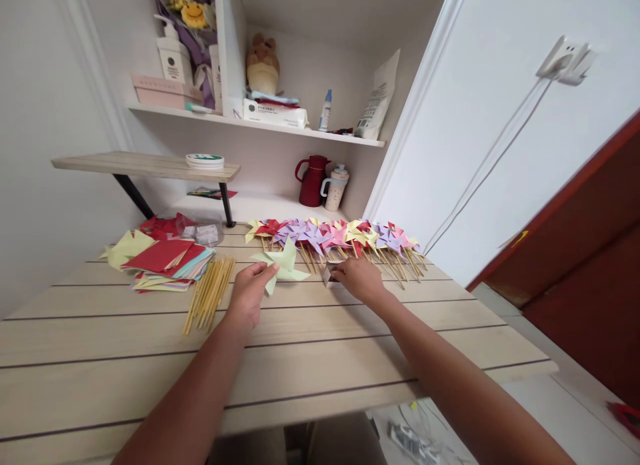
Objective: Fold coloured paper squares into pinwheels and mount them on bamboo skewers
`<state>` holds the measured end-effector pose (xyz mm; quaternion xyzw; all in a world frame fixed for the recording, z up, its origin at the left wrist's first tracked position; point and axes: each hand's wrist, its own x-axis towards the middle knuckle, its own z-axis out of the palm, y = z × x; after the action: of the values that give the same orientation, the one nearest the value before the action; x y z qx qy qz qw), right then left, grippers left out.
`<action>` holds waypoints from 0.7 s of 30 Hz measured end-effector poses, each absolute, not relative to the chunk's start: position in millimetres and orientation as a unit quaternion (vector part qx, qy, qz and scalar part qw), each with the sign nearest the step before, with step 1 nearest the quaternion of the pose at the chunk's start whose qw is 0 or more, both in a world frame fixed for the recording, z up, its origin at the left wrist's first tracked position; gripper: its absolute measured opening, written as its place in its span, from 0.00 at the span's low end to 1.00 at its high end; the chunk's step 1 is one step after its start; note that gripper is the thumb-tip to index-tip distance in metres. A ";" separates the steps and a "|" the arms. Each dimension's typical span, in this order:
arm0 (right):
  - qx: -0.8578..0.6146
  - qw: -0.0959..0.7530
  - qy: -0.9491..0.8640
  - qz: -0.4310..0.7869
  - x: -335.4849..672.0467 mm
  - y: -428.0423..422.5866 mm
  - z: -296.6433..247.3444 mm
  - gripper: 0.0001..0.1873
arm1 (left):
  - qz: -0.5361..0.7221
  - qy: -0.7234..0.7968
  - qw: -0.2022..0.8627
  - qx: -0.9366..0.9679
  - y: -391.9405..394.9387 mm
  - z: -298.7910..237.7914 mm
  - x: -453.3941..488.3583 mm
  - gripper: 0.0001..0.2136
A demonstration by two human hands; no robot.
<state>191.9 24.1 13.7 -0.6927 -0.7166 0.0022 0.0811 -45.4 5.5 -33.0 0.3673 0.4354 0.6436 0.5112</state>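
My left hand (pixel 249 290) pinches a pale green paper pinwheel (pixel 285 265) between thumb and fingers, just above the table. It has folded blades and no stick that I can see. My right hand (pixel 361 278) is at a small open box (pixel 330 275), its curled fingers at the opening; what they grip, if anything, is hidden. Behind both hands lies a row of finished pinwheels (pixel 313 235) in purple, pink, yellow and red, with their sticks pointing toward me. Left of my left hand lies a bundle of thin wooden sticks (pixel 210 293).
Stacked coloured paper (pixel 167 257) and a clear plastic container (pixel 204 233) occupy the table's left. A raised wooden shelf (pixel 145 163) stands behind them on black legs. A red jug (pixel 314 181) and a speckled cup (pixel 337 187) stand at the back. Cables (pixel 493 151) run down the right wall.
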 end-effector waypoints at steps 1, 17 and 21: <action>-0.696 0.069 -0.715 -0.005 188.9 25.9 13.5 0.16 | 0.642 0.436 0.512 0.369 5.4 -33.1 -45.4 0.16; -0.711 0.042 -0.702 0.006 183.1 38.4 8.5 0.09 | 0.637 0.441 0.508 0.376 5.5 -33.7 -46.1 0.16; -0.708 0.088 -0.700 0.038 189.2 40.0 2.3 0.07 | 0.636 0.443 0.508 0.376 5.0 -33.2 -45.7 0.15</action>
<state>189.2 40.0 2.3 -0.7077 -0.7000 0.0384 0.0880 -45.7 5.0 -33.2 0.3762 0.4433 0.6359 0.5076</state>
